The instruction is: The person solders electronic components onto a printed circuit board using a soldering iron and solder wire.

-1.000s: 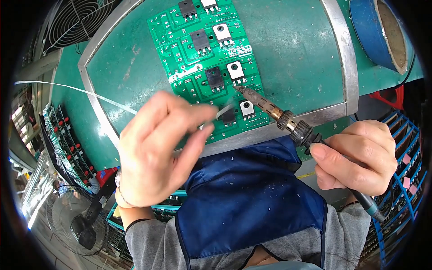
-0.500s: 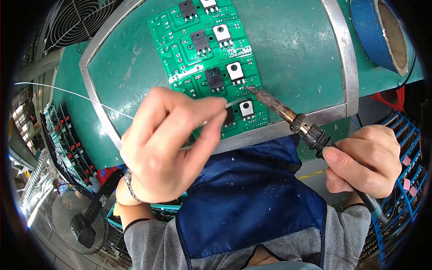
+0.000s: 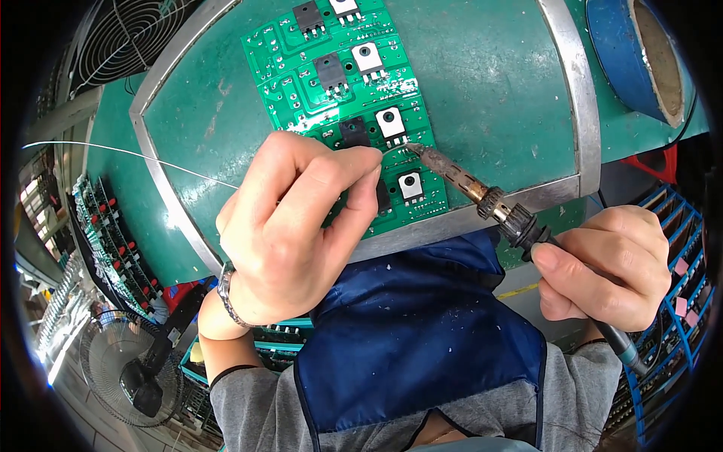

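My right hand [image 3: 602, 271] is closed round the handle of a soldering iron [image 3: 474, 188]. Its tip points up and left, at the legs of a white-faced transistor [image 3: 390, 123] on a green circuit board [image 3: 301, 98]. Between its thumb and forefinger, my left hand [image 3: 297, 218] pinches a thin solder wire [image 3: 395, 148]. The wire's short end reaches to the iron's tip; its long tail [image 3: 135, 154] trails off to the far left. The board carries pairs of black and white-faced transistors in rows. My left hand covers part of its lower left.
A metal-edged green work surface [image 3: 489, 83] lies under the board. At the upper right lies a blue spool [image 3: 629, 60]. Blue racks [image 3: 670, 271] stand at the right, a fan [image 3: 128, 369] at the lower left. Populated boards [image 3: 113, 241] line the left.
My left hand has shifted slightly right, and the solder end has moved up to the iron's tip. The iron has moved slightly left. The board has slid slightly left.
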`<action>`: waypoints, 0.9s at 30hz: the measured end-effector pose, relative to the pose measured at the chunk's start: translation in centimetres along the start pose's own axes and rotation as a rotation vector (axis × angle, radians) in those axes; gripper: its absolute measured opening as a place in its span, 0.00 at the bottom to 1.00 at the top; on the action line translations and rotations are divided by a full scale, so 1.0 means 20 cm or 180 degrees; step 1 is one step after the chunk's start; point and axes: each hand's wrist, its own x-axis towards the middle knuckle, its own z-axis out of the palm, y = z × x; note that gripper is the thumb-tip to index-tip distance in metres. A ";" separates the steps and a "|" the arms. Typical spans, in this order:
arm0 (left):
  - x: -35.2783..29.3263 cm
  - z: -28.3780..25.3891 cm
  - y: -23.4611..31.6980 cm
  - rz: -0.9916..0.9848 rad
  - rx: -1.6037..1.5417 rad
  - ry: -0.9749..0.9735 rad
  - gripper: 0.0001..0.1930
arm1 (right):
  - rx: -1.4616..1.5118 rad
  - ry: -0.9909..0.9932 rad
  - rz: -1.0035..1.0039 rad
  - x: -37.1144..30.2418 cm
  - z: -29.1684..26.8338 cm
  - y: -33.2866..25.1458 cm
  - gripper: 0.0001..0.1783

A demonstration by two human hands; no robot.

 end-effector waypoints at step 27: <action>-0.01 -0.01 0.00 0.0169 0.0156 -0.0053 0.13 | -0.0195 0.0011 0.0064 0.00 0.01 -0.03 0.13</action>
